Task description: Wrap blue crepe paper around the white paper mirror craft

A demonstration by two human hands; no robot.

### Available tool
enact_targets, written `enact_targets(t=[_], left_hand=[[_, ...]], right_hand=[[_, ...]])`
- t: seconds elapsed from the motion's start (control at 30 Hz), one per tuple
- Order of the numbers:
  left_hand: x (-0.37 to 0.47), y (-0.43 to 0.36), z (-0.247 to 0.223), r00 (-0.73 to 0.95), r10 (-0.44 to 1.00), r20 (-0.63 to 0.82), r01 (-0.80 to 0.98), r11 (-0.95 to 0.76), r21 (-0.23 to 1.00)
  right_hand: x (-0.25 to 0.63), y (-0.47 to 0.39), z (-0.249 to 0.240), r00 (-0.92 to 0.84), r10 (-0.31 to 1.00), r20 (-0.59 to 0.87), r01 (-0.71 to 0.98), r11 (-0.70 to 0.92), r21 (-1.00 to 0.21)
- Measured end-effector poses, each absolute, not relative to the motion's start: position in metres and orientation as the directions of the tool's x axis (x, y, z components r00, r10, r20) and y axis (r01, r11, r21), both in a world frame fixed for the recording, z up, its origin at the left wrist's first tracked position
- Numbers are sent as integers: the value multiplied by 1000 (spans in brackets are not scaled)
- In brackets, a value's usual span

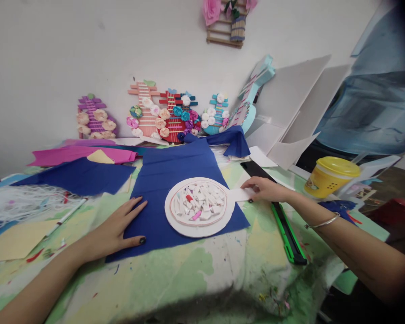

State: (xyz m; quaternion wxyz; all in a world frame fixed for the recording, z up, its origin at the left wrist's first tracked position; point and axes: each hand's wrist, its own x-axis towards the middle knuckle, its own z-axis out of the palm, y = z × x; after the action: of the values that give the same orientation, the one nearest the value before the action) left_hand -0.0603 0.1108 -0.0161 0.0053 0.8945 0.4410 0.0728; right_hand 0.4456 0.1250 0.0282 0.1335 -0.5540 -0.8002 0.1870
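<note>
A white oval piece (170, 216) with a narrow handle lies on a blue sheet (182, 162). Inside its drawn ring is a heap of small white scraps (205, 198), with a red and a pink bit among them. My right hand (265, 189) pinches the end of the handle, at the right edge of the sheet. My left hand (121, 229) rests flat on the left part of the blue sheet, fingers spread, holding nothing.
A green and black cutter (286, 238) lies near my right forearm, below a dark ruler-like strip (256, 170). Behind stand decorated guitar shapes (145, 108). A yellow-lidded cup (332, 177) is at right; white strings (27, 204) and a pen (65, 218) at left.
</note>
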Motion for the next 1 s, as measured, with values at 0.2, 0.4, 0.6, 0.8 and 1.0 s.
enact_targets(t=[0.2, 0.4, 0.6, 0.8, 1.0], left_hand=[[-61, 111, -17, 595, 794, 128, 790, -606, 88], [-64, 113, -22, 598, 788, 144, 787, -612, 81], [-51, 102, -7, 601, 781, 168, 780, -619, 86], [-31, 90, 1, 693, 705, 152, 709, -704, 31], [-32, 94, -6, 716, 682, 147, 682, -729, 62]], right_hand=[[444, 125, 29, -359, 933, 10, 843, 329, -426], [444, 124, 30, -378, 926, 7, 844, 347, -408], [442, 123, 31, -384, 923, 0, 852, 354, -385], [447, 87, 59, -336, 922, 191, 811, 386, -440], [480, 10, 64, 49, 938, 342, 898, 109, -426]])
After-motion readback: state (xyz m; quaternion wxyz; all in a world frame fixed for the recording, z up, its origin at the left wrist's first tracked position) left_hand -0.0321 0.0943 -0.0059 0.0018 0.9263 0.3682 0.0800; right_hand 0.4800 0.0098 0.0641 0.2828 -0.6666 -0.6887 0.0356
